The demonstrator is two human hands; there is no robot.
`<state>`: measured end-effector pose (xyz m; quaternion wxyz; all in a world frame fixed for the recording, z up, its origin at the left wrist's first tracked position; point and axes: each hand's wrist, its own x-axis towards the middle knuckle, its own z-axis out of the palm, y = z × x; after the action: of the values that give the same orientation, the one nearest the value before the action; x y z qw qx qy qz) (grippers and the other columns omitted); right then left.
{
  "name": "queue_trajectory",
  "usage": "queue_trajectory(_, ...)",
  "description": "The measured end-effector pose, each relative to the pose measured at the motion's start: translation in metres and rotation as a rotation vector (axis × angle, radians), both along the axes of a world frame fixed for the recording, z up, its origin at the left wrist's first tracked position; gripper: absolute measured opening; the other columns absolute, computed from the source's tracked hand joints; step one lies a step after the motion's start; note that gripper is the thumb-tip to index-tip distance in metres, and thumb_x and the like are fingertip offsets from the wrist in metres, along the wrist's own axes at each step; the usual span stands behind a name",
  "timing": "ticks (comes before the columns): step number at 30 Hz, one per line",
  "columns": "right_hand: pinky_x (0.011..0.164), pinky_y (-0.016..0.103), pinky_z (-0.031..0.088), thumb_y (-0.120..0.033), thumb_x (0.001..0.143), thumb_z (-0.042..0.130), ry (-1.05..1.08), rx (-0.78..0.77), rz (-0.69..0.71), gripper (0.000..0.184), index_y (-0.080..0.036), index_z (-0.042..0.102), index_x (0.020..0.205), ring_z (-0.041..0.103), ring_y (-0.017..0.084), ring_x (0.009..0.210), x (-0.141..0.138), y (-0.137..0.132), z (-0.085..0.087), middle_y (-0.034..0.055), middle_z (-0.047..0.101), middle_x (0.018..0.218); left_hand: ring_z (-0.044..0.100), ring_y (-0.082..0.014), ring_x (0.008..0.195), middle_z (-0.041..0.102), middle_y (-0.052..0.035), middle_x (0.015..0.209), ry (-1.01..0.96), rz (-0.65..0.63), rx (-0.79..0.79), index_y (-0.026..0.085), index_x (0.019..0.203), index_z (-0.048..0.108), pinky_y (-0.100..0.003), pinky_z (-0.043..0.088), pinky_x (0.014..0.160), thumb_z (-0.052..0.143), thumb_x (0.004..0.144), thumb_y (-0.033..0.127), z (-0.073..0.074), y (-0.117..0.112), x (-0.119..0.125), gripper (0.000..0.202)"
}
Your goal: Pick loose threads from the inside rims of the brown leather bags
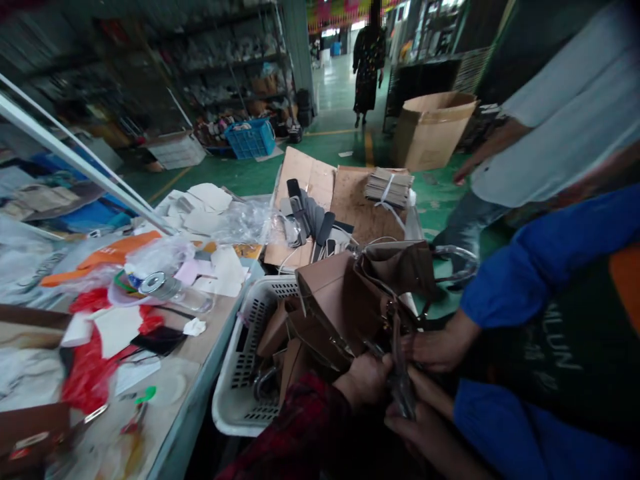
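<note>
My left hand (364, 381), in a red and black plaid sleeve, is closed at the edge of a brown handbag (333, 300), on a part of its strap or trim. My right hand (423, 427) is closed on the lower end of a dark strap (404, 390) that looks wrapped in clear film. A co-worker's hand (440, 347) in a blue sleeve touches the same strap from the right, and their other forearm reaches in just below. More brown bags (285, 333) lie in a white plastic basket (225, 393) under the handbag. Blur hides the finger details.
On the left, a workbench (200, 380) carries red plastic, paper scraps and a tape roll (153, 282). Beyond the basket, cardboard (305, 167) bears grey strips and a tied bundle (387, 187). A person in grey stands at right; another (369, 67) is in the aisle.
</note>
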<state>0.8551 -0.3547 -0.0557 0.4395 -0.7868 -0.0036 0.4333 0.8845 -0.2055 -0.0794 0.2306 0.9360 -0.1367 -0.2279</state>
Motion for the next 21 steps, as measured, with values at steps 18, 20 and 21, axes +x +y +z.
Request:
queue_trajectory(18, 0.054, 0.027, 0.041, -0.040, 0.069, 0.059, -0.375, 0.155, 0.244, 0.018, -0.023, 0.056, 0.072, 0.047, 0.017, 0.055, -0.010, -0.018, 0.106, -0.0013, 0.051, 0.059, 0.068, -0.0332, 0.080, 0.069, -0.0108, 0.086, -0.150, 0.143, 0.082, 0.021, 0.107, 0.049, -0.040, 0.053, 0.070, 0.061, 0.067, 0.031, 0.131, 0.018, -0.040, 0.043)
queue_trajectory(20, 0.054, 0.026, 0.039, -0.032, 0.066, 0.057, -0.362, 0.146, 0.246, 0.011, -0.022, 0.053, 0.069, 0.045, 0.015, 0.055, -0.012, -0.002, 0.106, -0.0025, 0.048, 0.058, 0.068, -0.0350, 0.080, 0.069, -0.0123, 0.085, -0.146, 0.170, 0.108, 0.020, 0.107, 0.049, -0.041, 0.053, 0.069, 0.063, 0.063, 0.028, 0.129, 0.022, -0.044, 0.046)
queue_trajectory(21, 0.054, 0.025, 0.038, -0.028, 0.065, 0.055, -0.361, 0.139, 0.239, 0.008, -0.021, 0.051, 0.068, 0.045, 0.015, 0.056, -0.013, 0.005, 0.105, -0.0027, 0.048, 0.059, 0.068, -0.0356, 0.080, 0.069, -0.0130, 0.085, -0.141, 0.189, 0.123, 0.019, 0.106, 0.049, -0.041, 0.052, 0.068, 0.064, 0.061, 0.026, 0.125, 0.025, -0.046, 0.048)
